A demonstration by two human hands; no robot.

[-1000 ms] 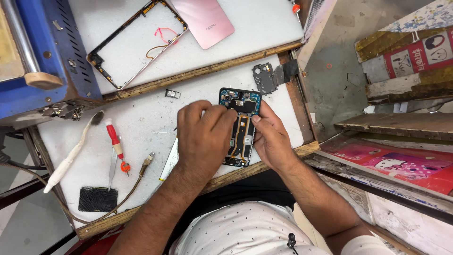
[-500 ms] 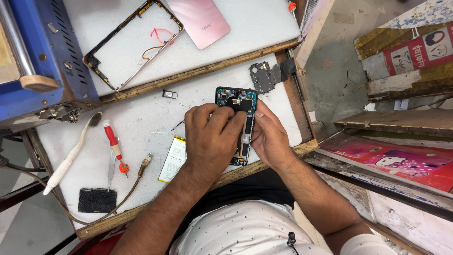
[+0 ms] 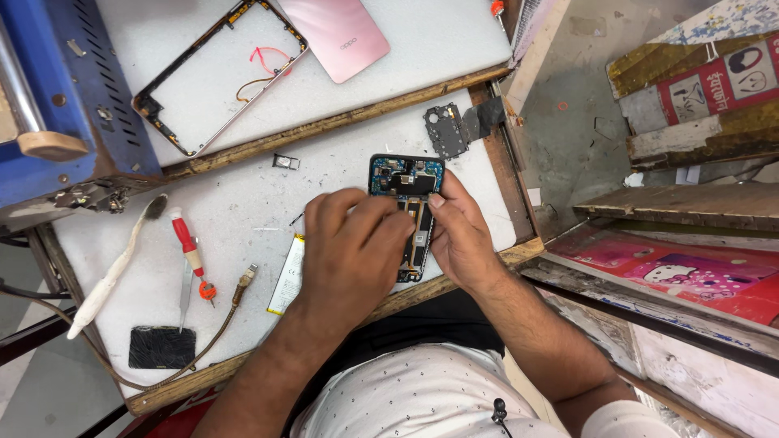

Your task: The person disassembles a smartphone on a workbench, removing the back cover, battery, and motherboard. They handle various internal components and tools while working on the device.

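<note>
Opened smartphone with exposed blue circuit board (image 3: 408, 182) lies near the white bench's (image 3: 243, 219) front edge, back off. Pink rear cover (image 3: 341, 32), bare metal frame (image 3: 215, 73) and slim white battery (image 3: 288, 274) lie apart. Left hand (image 3: 353, 243) curled over its middle, fingertips pinched; right hand (image 3: 458, 235) grips its right edge. Reassembly apparently undone. Fingertip work hidden.

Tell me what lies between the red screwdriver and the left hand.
In the head view, a flat white battery lies on the white mat between the red screwdriver and the left hand, close beside the hand.
</note>
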